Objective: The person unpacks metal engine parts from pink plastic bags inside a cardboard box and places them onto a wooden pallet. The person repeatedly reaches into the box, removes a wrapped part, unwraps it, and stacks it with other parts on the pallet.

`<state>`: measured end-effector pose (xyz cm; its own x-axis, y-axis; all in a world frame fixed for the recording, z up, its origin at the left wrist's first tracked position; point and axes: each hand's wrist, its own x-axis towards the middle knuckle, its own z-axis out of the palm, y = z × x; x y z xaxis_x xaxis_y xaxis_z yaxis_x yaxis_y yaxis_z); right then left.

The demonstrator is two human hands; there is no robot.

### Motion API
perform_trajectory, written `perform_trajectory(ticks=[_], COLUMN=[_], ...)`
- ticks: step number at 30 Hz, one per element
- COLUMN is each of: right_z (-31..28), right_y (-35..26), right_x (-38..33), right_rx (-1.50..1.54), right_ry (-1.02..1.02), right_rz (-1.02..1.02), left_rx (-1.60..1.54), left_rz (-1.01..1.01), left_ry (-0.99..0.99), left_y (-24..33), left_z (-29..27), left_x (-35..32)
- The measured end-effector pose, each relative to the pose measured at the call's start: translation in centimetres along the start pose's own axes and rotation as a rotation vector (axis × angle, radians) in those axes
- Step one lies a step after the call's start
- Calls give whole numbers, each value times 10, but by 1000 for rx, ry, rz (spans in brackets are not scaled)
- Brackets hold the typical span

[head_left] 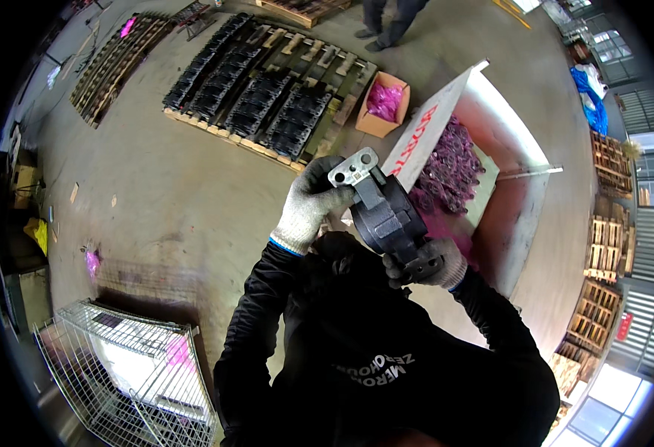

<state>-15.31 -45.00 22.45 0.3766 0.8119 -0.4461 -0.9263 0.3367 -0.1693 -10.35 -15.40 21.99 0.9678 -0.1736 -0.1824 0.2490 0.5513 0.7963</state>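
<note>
Between my hands, in front of my chest, is a black cast-metal brake caliper [389,216]. One end has a bare silver flange with round holes; its other end is dark. My left hand [308,208], in a pale glove with dark fingers, grips the silver end, thumb across it. Lower down, my gloved right hand [442,267] holds the dark end, its fingers partly hidden behind the metal. The caliper is tilted and held clear of the floor. Beyond it to the right, a large open bin [517,138] holds a heap of small dark parts [452,167] on pink film.
Rows of black castings [256,100] lie on a wooden pallet [230,138] ahead. Beside it stands a cardboard box [375,125] with pink film. A wire cage [126,372] is at lower left. Pallets [594,298] are stacked far right. Another person's legs [390,22] show at the top.
</note>
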Motion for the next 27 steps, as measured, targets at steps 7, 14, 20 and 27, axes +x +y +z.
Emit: perform_trajectory(ticks=[7,14,20,27], right_z=[24,50,62,148], right_y=[-44,-114,-187,-261], right_x=[45,97,154,253], right_rx=[-173,-490,-1208,-1632], right_ry=[-16,170,266,188], right_rz=[83,165,324,549], left_rx=[109,312,1093,1016], left_rz=[16,-124,-138,-255], left_ry=[-17,-137,-393,-547], left_y=[54,103,101,84], left_z=[-31,-67,-121,-169], left_x=[10,59,113,169])
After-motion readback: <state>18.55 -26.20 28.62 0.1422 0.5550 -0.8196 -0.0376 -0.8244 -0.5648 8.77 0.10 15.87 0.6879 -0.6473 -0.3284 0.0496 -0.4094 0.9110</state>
